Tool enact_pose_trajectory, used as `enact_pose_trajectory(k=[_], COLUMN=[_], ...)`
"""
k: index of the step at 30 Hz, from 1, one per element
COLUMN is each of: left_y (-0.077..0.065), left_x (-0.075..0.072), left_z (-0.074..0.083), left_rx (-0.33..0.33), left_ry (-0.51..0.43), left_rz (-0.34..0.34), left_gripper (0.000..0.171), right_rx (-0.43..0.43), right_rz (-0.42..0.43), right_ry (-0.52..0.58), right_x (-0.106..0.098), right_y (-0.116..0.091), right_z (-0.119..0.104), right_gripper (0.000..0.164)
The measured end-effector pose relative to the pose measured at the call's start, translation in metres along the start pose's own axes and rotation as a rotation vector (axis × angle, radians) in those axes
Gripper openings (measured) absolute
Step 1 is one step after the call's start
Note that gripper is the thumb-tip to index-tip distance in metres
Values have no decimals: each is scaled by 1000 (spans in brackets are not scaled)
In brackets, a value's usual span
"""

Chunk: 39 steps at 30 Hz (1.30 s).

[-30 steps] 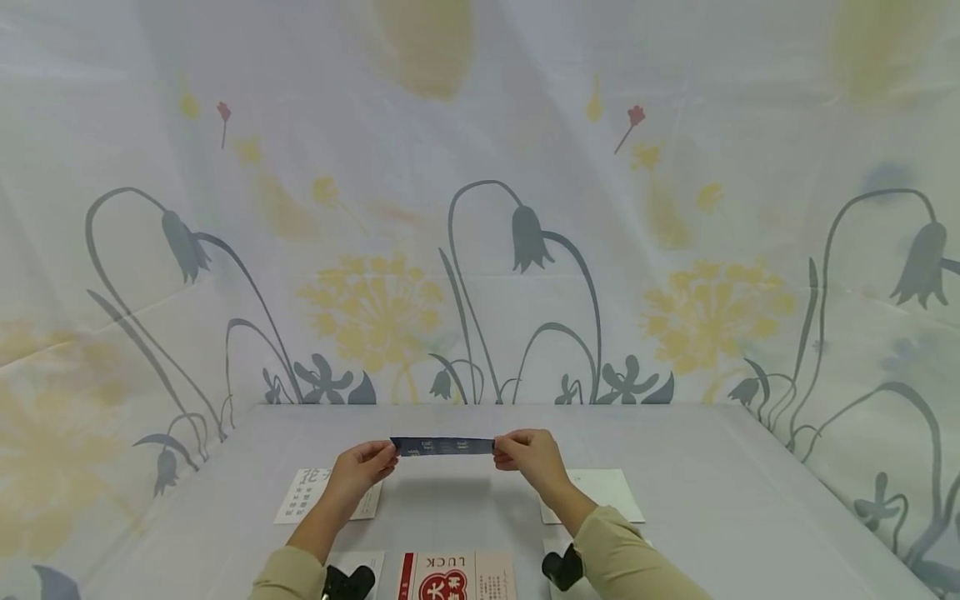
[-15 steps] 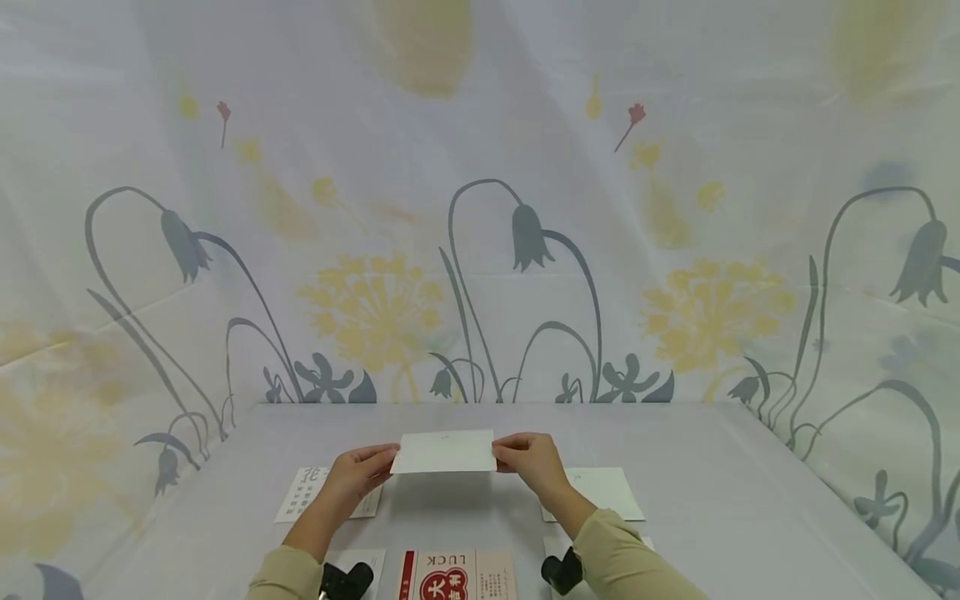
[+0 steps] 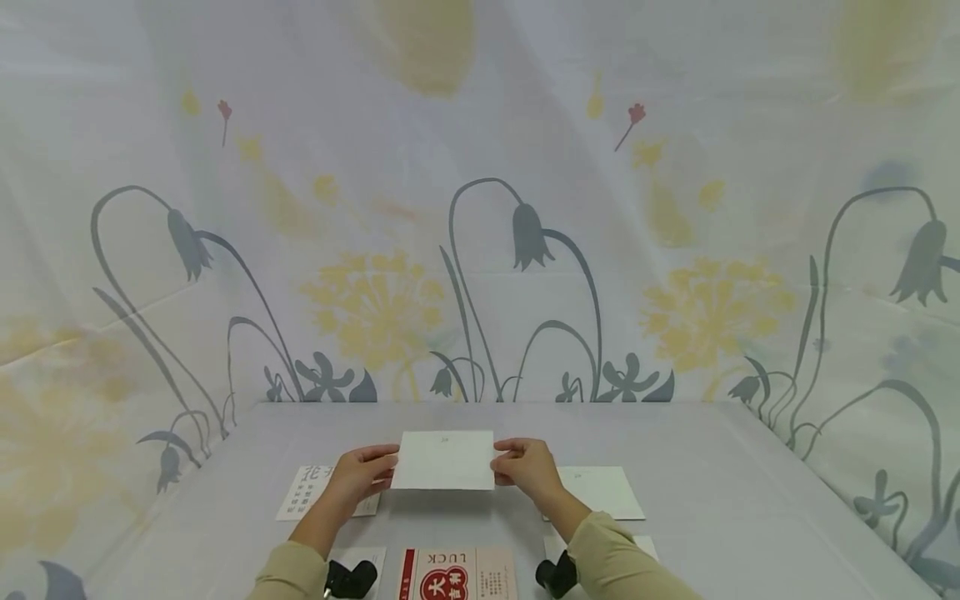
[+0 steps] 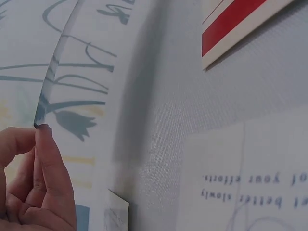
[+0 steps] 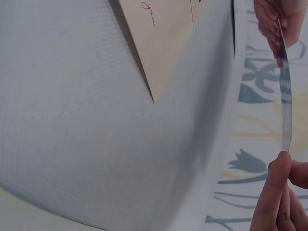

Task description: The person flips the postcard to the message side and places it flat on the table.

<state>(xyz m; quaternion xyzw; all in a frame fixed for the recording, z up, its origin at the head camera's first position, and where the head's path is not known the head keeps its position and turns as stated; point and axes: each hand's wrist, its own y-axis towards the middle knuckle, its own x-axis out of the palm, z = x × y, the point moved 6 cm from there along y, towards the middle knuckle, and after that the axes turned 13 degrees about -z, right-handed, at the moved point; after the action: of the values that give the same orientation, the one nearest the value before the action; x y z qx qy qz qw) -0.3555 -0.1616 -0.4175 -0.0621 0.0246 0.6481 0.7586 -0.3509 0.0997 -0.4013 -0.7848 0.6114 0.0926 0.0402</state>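
Note:
A white card (image 3: 444, 462) is held up above the table, its plain face towards the head view with a small faint mark near the top edge. My left hand (image 3: 355, 482) pinches its left edge and my right hand (image 3: 531, 473) its right edge. Both wrist views show the card almost edge-on: a thin strip runs up from the left hand's fingertips (image 4: 44, 127). In the right wrist view, the slightly bowed card (image 5: 286, 103) spans between both hands. A shadow falls on the table below it.
On the table lie a card with grey characters (image 3: 300, 497) at left, a white card (image 3: 600, 492) at right and a red-and-cream LUCK card (image 3: 491, 575) in front. Partly hidden cards lie under both forearms. A flower-printed curtain (image 3: 480, 300) stands behind the table.
The card has tilted from its dark blue printed face, seen foreshortened, to its white face, which now shows taller. Both hands stay in nearly the same place, still gripping its edges.

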Motion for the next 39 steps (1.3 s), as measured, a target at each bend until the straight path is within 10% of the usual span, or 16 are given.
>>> enact_pose_trajectory(k=[39], left_y=[-1], left_x=[14], left_z=[-16], left_rx=[-129], left_ry=[344], left_rz=[-30], left_gripper=[25], right_rx=[256], right_rz=[-148], right_ry=[-80], right_x=[11], right_y=[-3], right_z=[36], right_gripper=[39])
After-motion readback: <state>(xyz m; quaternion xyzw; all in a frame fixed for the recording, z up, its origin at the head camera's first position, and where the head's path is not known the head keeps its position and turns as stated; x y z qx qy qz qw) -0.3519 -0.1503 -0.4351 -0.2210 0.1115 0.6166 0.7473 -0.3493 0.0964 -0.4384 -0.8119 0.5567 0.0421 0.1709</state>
